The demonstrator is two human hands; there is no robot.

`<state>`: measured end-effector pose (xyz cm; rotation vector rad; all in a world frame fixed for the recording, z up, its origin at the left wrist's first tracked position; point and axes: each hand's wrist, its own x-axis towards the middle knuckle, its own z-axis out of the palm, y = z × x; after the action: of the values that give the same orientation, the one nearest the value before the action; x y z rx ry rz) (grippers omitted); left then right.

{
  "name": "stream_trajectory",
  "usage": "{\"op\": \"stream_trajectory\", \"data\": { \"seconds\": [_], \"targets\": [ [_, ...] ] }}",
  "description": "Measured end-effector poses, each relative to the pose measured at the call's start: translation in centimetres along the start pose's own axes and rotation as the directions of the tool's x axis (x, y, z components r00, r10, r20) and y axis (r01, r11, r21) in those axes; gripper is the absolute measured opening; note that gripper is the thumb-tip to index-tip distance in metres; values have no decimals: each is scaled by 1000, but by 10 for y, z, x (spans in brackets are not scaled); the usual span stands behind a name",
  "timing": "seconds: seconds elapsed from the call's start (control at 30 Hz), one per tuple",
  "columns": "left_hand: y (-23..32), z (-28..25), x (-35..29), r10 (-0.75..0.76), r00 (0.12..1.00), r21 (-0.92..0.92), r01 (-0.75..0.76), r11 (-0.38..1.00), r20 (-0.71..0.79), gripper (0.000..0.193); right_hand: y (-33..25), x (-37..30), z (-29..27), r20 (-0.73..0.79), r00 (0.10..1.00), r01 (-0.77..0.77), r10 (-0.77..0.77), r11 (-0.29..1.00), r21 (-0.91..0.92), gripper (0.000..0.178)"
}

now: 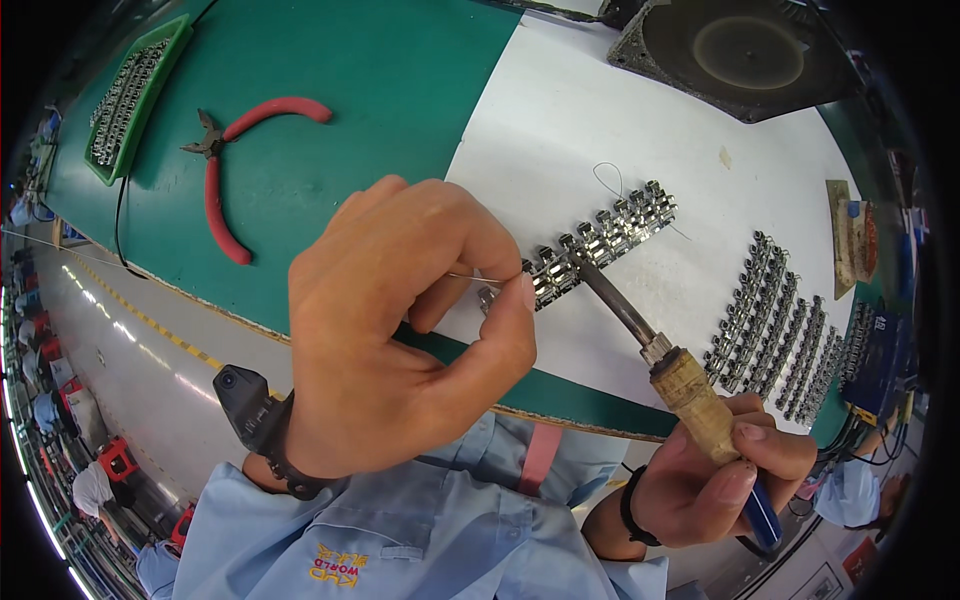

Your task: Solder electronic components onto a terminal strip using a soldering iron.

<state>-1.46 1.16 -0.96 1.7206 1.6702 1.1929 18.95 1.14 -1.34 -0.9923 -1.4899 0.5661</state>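
My left hand (pixel 410 320) is closed in a pinch on a thin solder wire (pixel 470 277) at the near end of a row of small metal parts (pixel 615 228). That row lies slantwise on a white sheet, its near end partly hidden by my fingers. In my right hand (pixel 715 480) is a soldering iron (pixel 690 400) with a worn tan grip and a blue end. Its dark tip meets the middle of the row. Beyond the row, a thin wire loop (pixel 608 178) stands out over the sheet.
Red-handled pliers (pixel 215 170) lie spread on the green mat (pixel 390 60). A green tray (pixel 165 90) of metal parts stands far left. More rows of parts (pixel 765 320) lie to the right. A dark fan-like unit (pixel 735 50) is at the back; a blue box (pixel 880 360) stands far right.
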Motion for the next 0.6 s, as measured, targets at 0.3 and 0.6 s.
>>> {"op": "stream_trajectory", "data": {
  "seconds": [0.3, 0.6],
  "targets": [
    [5, 0, -1, -72, 997, 35, 71, 997, 16, 10, 1, 3, -9, 68, 996, -71, 66, 995, 71, 32],
    [17, -10, -23, -212, 967, -111, 198, 974, -139, 12, 0, 0, -9, 46, 998, -33, 30, 997, 63, 35]
  ]
}}
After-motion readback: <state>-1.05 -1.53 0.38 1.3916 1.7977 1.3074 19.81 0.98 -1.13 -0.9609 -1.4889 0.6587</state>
